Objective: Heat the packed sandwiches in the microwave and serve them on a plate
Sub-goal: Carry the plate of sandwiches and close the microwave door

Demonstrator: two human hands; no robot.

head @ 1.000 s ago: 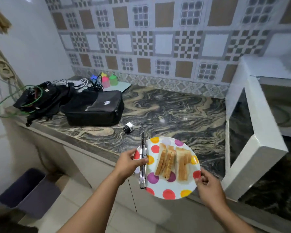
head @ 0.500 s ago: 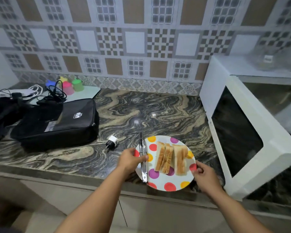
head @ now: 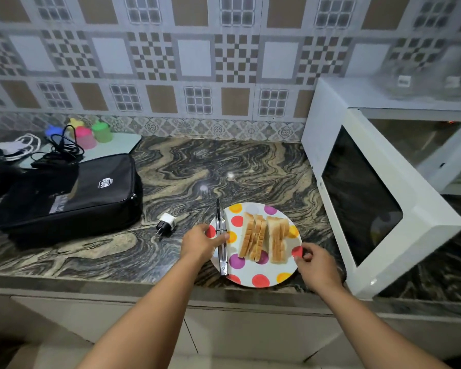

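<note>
A white plate [head: 253, 272] with coloured dots sits on the marble counter [head: 197, 169] near its front edge. Two sandwiches [head: 264, 239] lie side by side on it, cut edges up. Metal tongs [head: 221, 241] rest along the plate's left rim. My left hand [head: 201, 242] grips that rim, thumb over the tongs. My right hand [head: 316, 265] pinches the plate's right edge. The white microwave [head: 383, 198] stands at the right with its door swung open toward me.
A black zip case [head: 72, 193] lies on the left of the counter, with dark bags and cables behind it. A small white plug adapter [head: 167, 222] sits just left of the plate. Coloured cups [head: 91, 133] stand on a pale tray at the back.
The plate has come forward over the counter and down onto it, both hands still on its rim. My view has swung right and closer to the counter.
</note>
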